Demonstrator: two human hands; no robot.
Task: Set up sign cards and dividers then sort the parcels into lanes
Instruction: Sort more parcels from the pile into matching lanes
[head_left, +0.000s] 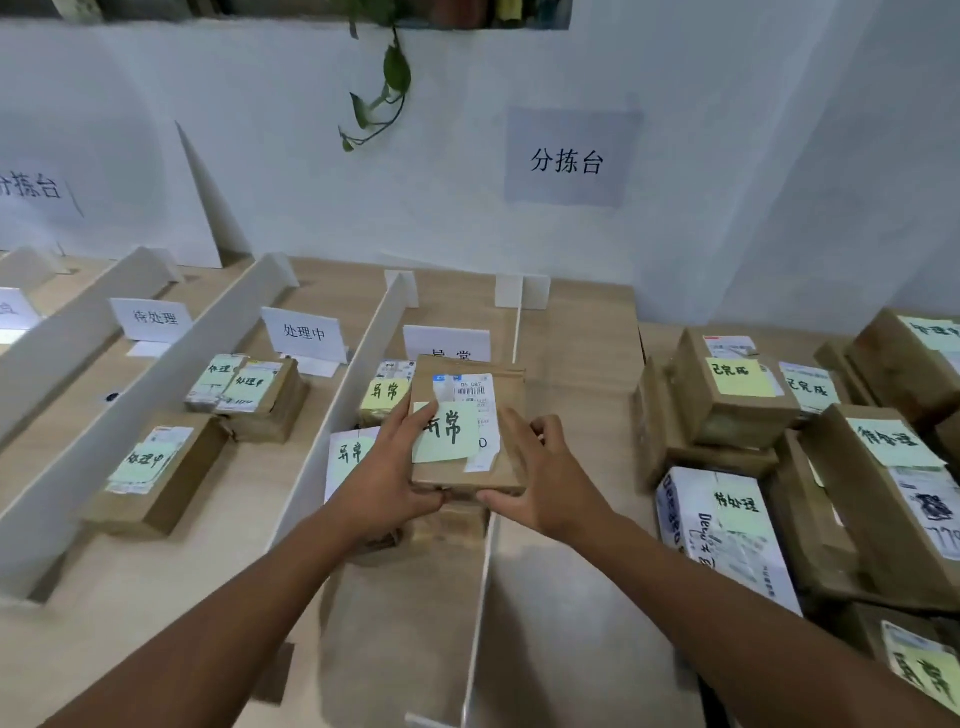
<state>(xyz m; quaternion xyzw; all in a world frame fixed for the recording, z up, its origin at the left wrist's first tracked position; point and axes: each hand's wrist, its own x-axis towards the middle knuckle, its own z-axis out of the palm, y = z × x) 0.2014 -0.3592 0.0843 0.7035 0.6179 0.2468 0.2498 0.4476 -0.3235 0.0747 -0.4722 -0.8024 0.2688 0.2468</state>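
Trailing vine (397, 70) against white wall (727, 156)

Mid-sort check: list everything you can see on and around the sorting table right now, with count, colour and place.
held parcel: one, brown with a green note, above the lane right of centre
dividers: at least four, white, running front to back on the table
sign cards: four, white, at the lane backs; the leftmost is cut off
middle-lane parcels: three, brown with green notes, one lane left of the held parcel
lane parcels: at least two, one brown and one white, behind and beside the held parcel
unsorted pile: several, brown plus one white, at the table's right end
wall signs: two, pale paper, on the wall
vine: one, green, hanging top centre
table: one, light wood
left hand: grips the held parcel's left side
right hand: grips its right side
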